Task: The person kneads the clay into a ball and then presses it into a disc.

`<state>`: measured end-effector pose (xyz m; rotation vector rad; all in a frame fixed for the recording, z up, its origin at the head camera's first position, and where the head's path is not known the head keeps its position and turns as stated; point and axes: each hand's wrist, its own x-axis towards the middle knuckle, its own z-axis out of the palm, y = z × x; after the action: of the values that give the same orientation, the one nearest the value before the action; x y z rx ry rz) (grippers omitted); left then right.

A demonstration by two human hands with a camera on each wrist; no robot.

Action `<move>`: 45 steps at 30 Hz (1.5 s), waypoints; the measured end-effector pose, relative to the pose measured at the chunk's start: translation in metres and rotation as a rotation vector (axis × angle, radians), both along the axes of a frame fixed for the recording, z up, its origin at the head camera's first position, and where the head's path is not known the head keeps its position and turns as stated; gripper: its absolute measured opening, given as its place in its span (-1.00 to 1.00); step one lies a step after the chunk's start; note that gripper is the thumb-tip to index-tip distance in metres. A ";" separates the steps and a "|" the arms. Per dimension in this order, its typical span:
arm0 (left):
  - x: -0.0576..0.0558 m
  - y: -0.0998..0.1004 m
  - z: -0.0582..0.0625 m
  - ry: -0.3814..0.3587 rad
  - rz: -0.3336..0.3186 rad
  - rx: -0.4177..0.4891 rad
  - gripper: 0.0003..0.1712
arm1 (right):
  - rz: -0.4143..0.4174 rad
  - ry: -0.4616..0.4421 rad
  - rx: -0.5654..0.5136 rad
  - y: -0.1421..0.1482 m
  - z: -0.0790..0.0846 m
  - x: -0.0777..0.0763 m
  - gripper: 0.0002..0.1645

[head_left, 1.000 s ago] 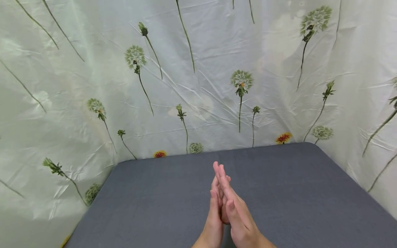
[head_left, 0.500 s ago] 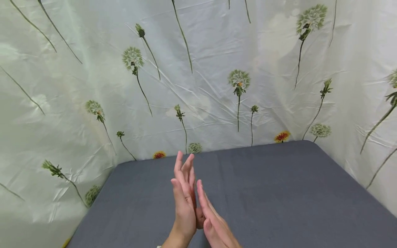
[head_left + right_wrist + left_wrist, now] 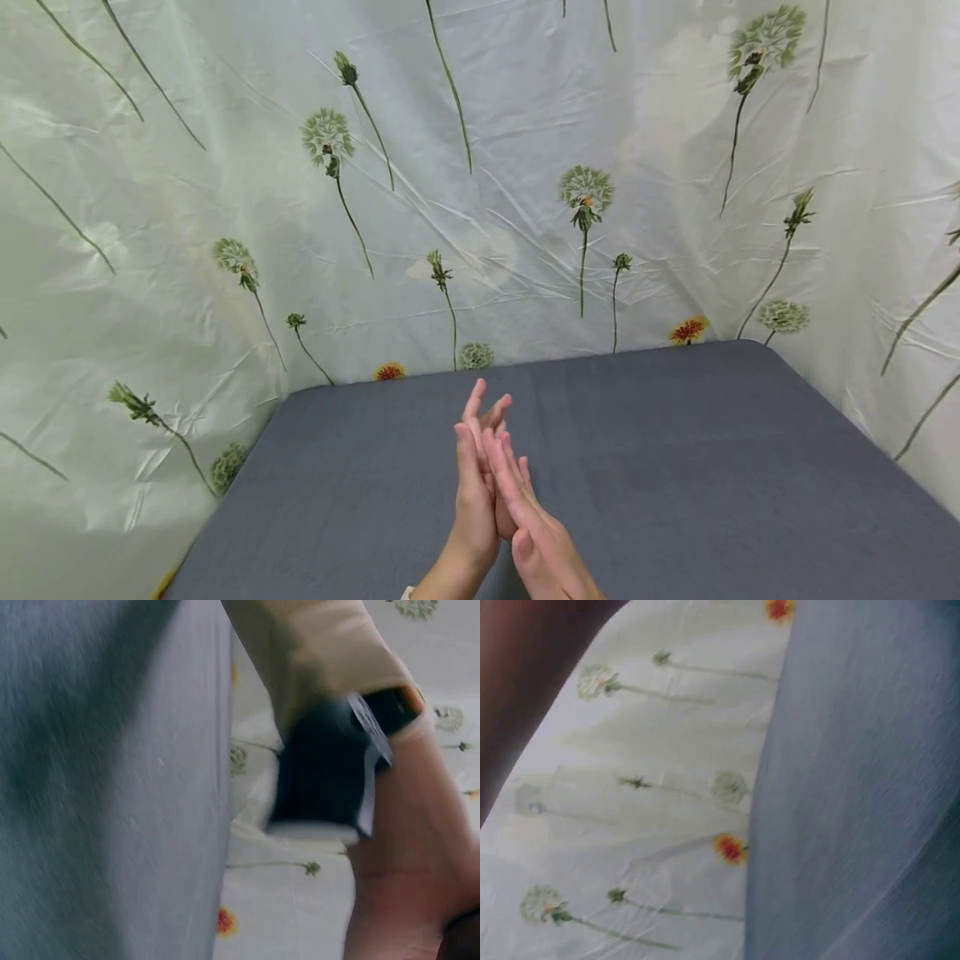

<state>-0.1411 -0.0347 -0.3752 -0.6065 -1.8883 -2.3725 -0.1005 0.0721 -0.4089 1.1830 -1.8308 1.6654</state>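
In the head view both hands are raised over the grey surface, palms facing and fingers pointing up and away. My left hand (image 3: 474, 500) has straight, slightly spread fingers. My right hand (image 3: 540, 537) leans against it, its straight fingertips overlapping the left fingers lower down. No object shows between them, though the inner palms are mostly hidden. A dark, blurred patch of skin (image 3: 532, 675) fills the upper left corner of the left wrist view. The right wrist view shows a forearm (image 3: 409, 825) with a beige sleeve (image 3: 337, 652) and a dark box-shaped device (image 3: 322, 772) strapped on.
A dark grey padded surface (image 3: 360, 483) with rounded far corners spreads below the hands. Behind it and along both sides hangs a pale, creased curtain (image 3: 510, 108) printed with dandelions and red-orange flowers.
The hands shifted left and the fingers came apart, then they moved partly back right and closed together. The right fingertips now sit lower than the left ones; earlier they were nearly level.
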 end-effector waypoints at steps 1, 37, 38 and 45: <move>0.002 0.003 -0.001 -0.014 -0.027 0.000 -0.21 | 0.002 0.033 -0.010 0.003 0.003 -0.001 -0.32; -0.011 0.018 -0.012 0.000 -0.023 0.006 -0.18 | -0.022 -0.171 -0.081 0.000 0.018 -0.029 -0.32; -0.009 0.021 -0.013 -0.004 -0.023 -0.011 -0.20 | -0.013 -0.188 -0.092 0.002 0.021 -0.032 -0.31; 0.016 0.028 -0.013 -0.053 -0.018 -0.047 -0.16 | 0.018 -0.307 -0.106 0.008 0.035 -0.053 -0.26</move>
<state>-0.1253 -0.0071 -0.3884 -0.5718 -1.9734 -2.3852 -0.1531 0.0802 -0.3744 0.9436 -1.8806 2.0196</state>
